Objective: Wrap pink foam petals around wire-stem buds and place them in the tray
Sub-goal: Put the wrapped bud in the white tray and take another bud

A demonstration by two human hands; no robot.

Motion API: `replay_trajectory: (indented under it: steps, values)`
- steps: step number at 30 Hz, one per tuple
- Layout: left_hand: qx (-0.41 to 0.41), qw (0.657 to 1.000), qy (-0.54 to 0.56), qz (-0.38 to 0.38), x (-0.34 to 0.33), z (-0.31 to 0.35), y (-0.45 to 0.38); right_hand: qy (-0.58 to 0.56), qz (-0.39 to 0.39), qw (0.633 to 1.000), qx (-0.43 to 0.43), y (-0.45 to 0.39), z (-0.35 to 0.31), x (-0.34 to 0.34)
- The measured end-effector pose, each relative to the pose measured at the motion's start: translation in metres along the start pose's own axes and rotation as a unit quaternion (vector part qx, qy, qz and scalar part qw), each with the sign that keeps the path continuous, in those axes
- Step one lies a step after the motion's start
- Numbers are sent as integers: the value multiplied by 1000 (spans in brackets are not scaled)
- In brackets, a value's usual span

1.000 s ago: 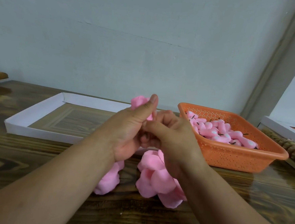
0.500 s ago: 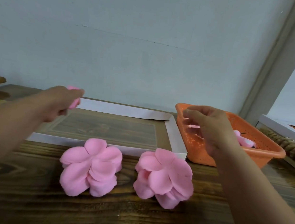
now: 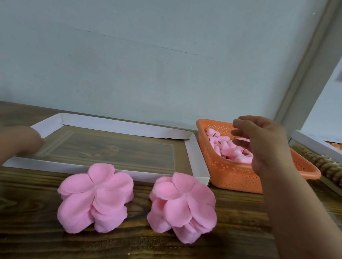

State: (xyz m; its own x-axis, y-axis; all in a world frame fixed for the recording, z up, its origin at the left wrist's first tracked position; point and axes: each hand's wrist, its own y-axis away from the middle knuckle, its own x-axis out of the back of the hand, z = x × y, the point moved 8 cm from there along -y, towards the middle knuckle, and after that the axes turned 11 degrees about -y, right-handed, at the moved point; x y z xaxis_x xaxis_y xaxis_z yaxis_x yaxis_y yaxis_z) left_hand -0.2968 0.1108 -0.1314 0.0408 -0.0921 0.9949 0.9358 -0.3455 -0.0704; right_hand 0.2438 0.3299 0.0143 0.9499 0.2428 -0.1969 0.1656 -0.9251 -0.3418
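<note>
The left hand (image 3: 11, 143) has dropped to the white tray's (image 3: 123, 125) left edge; it's blurred, so I cannot tell its grip or see the pink bud it carried. Two stacks of pink foam petals (image 3: 96, 199) stay on the table (image 3: 156, 251) before the tray. The right hand (image 3: 261, 140), fingers loosely curled and empty, has reached over the orange basket (image 3: 238, 177) of wire-stem buds (image 3: 224, 145).

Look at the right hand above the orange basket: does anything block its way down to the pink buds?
Nothing visible does. The right hand hovers over the open-topped orange basket, and the pink buds lie uncovered directly beneath its loosely curled fingers.
</note>
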Motion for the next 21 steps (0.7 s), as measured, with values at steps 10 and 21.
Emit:
replay_trajectory:
  steps: [10, 21]
  values:
    - [-37, 999, 2, 30, -19, -24, -33, -20, 11, 1000, 10, -2, -6, 8]
    - [-14, 999, -47, -15, -25, -13, -33, -35, 46, 998, 6, -10, -4, 26]
